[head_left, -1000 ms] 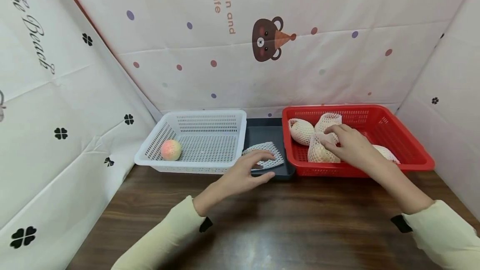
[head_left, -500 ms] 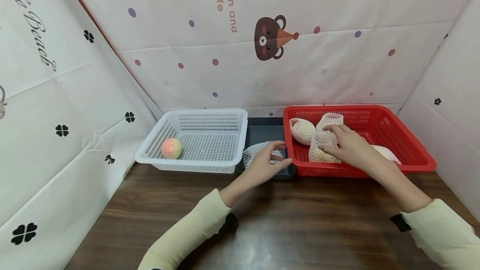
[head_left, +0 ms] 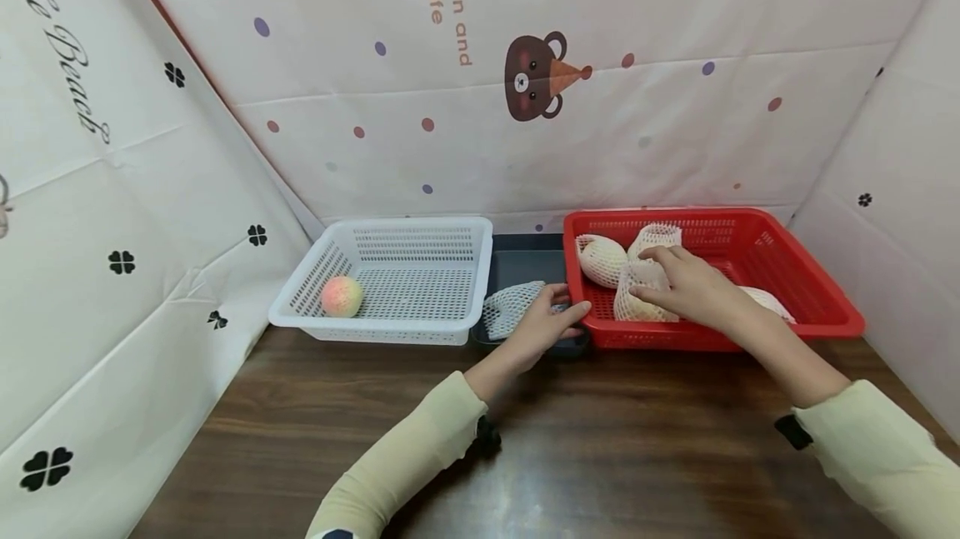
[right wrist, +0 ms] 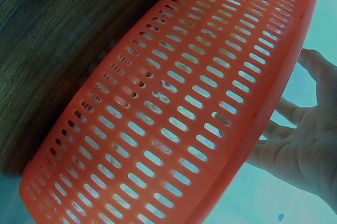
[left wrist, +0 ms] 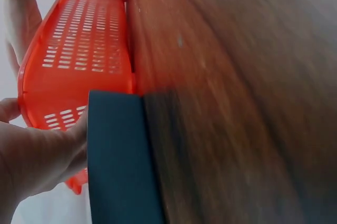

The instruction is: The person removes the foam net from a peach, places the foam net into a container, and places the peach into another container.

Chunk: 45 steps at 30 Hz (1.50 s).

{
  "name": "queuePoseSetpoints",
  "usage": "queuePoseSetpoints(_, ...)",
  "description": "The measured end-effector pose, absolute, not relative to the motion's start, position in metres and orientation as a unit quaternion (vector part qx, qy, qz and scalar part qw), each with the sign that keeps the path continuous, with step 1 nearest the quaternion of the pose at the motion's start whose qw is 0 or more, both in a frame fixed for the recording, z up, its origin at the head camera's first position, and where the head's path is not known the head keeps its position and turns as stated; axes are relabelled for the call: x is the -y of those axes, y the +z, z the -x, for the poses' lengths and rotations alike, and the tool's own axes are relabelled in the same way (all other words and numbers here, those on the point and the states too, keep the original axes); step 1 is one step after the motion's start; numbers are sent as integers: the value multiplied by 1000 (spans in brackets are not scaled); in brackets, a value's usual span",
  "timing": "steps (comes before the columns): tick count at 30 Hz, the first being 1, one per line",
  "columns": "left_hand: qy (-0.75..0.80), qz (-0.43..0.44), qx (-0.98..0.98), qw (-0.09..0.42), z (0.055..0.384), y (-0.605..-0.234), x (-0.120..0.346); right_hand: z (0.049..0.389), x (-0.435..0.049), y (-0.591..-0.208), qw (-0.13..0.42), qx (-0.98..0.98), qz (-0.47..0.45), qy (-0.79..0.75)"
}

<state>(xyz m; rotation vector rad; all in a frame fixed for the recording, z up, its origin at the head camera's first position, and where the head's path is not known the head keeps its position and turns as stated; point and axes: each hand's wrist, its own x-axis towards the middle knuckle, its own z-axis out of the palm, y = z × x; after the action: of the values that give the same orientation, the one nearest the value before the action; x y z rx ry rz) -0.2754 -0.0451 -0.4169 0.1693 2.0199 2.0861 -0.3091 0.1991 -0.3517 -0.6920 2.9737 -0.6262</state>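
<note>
In the head view, my left hand grips the front left corner of a red basket, its thumb over the rim. The left wrist view shows fingers below that rim, partly hidden by the dark tray. My right hand hovers over the red basket with fingers bent and apart, thumb beside a white foam-netted round fruit. In the right wrist view, the right hand's fingers are spread beyond the basket rim. More netted fruits lie in the basket, one partly behind the right wrist.
A dark tray sits between the baskets and holds white foam netting. On the left stands a white basket with a pink and yellow peach. A brown wooden table lies in front; printed cloth hangs behind.
My left hand has moved right, from over the foam netting to the red basket's corner, and its thumb now meets the rim. My right hand has stayed nearly in place.
</note>
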Motion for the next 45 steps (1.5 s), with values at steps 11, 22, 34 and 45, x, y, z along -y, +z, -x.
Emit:
queuePoseSetpoints(11, 778, -46, -608, 149, 278, -418, 41, 320, -195, -354, 48, -953, 221, -202)
queuePoseSetpoints(22, 783, -49, -601, 151, 279, -421, 40, 332, -191, -356, 104, -945, 241, -194)
queuePoseSetpoints(34, 783, -45, -601, 156, 279, -419, 43, 355, -177, -331, 207, -926, 282, -143)
queuePoseSetpoints(45, 782, -46, -601, 158, 280, -420, 43, 364, -166, -341, 334, -902, 242, -124)
